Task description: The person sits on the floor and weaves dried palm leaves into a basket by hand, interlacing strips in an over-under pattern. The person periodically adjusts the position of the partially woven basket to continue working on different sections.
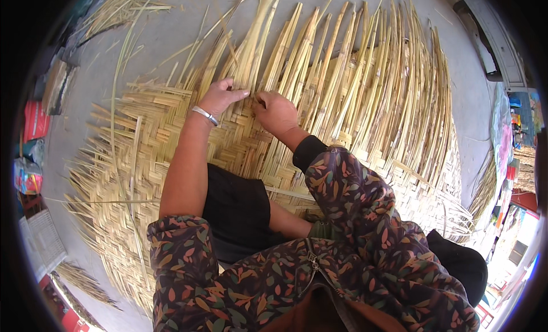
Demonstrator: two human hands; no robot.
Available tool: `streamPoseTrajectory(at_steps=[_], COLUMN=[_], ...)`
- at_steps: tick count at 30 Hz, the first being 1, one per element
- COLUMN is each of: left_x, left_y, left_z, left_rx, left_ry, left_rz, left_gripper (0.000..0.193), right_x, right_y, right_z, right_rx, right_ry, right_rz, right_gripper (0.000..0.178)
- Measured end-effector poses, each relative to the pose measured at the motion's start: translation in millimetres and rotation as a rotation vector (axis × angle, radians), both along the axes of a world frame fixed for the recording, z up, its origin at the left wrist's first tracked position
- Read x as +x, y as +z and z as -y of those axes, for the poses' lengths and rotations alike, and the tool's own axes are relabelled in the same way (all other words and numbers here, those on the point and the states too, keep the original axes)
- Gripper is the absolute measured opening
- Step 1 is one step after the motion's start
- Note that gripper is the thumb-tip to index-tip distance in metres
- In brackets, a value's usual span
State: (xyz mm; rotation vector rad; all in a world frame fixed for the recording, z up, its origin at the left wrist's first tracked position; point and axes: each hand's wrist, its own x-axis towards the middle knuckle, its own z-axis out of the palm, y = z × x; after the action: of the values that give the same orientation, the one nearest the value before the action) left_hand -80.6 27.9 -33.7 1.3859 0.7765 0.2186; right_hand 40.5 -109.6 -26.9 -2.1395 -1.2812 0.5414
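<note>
Straw-yellow, a broad mat of flat, diagonally plaited plant strips (134,161) lies beneath the fingers and spreads to both sides of them, over a smooth grey floor (171,21). The left hand (218,98), with a silver-coloured band (204,115) at its wrist, rests at the weaving edge, its thumb reaching toward the other hand and set apart from its bent forefinger; whether a strip is caught there cannot be told. Just beside it, the right hand (278,111) is curled narrow, thumb near forefinger, but its fingertips hide what they may pinch. Beyond the fingers rises a pale bundle of long, unwoven strips (251,52), and to their right fans a row of stiff, yellow-brown strip ends (342,58). The likeliest trouble is a wrong crossing, since the ends stand so close that a neighbour could be picked up by mistake. A dry strip might split if bent sharply, and uneven tugging could leave gaps. Left of the fingers, a long, thin, loose strip (114,129) lying across the mat could snag a sleeve.
</note>
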Motion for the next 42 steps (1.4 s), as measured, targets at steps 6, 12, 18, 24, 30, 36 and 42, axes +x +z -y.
streamPoseTrajectory(at_steps=[6,12,18,24,30,36,42], left_x=[-1,-15,-18,-22,-43,-66,-90], left_y=[7,-7,-4,-6,-8,8,4], left_z=[0,-26,-19,1,-7,-5,-1], left_rx=[-0.199,-0.538,-0.162,-0.039,-0.324,-0.41,0.493], left_ry=[0.421,0.54,0.718,0.883,0.847,0.757,0.428], left_rz=[0.239,0.446,0.035,-0.147,-0.018,0.155,-0.364], left_gripper=[0.033,0.028,0.013,0.016,0.022,0.021,0.021], right_x=[4,5,1,-15,-4,-34,-53], right_y=[-8,-5,-3,7,24,22,18], right_z=[2,3,-1,7,-3,-57,-86], right_rx=[0.068,0.068,-0.028,-0.05,-0.021,0.167,-0.155], right_ry=[0.037,0.06,0.03,0.043,0.388,0.372,0.284], right_rz=[-0.049,-0.083,-0.022,0.172,0.391,0.14,0.174], right_gripper=[0.015,0.014,0.014,0.014,0.016,0.018,0.025])
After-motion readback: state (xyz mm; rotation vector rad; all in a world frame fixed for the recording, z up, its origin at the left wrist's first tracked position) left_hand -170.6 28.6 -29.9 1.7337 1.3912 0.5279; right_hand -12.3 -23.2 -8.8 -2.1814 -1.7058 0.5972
